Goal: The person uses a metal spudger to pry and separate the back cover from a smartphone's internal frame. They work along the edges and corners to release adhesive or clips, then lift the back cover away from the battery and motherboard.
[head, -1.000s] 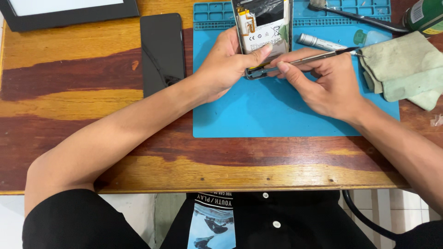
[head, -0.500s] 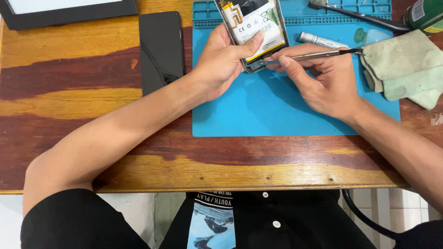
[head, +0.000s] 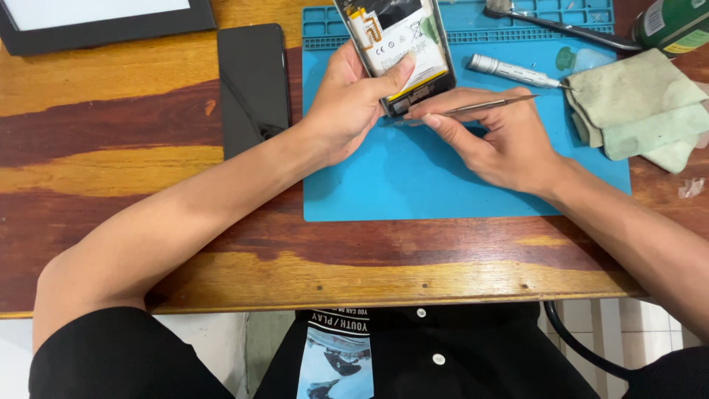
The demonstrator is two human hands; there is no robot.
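Since a second ago the opened phone (head: 395, 52) has tilted up off the blue mat (head: 413, 185), left hand (head: 347, 103) fingers clamped round it to steady its lower edge for the thin metal tool (head: 487, 106) pinched in the right hand (head: 495, 140) fingers

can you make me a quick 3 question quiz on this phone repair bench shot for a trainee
1. True or false: the left hand grips the opened phone.
2. What does the right hand hold? A) thin metal pry tool B) folded cloth C) silver screwdriver
3. Fill in: the black panel lies on the wooden table, to the ____ of the blue mat in the picture.

Key: 1 true; 2 A; 3 left
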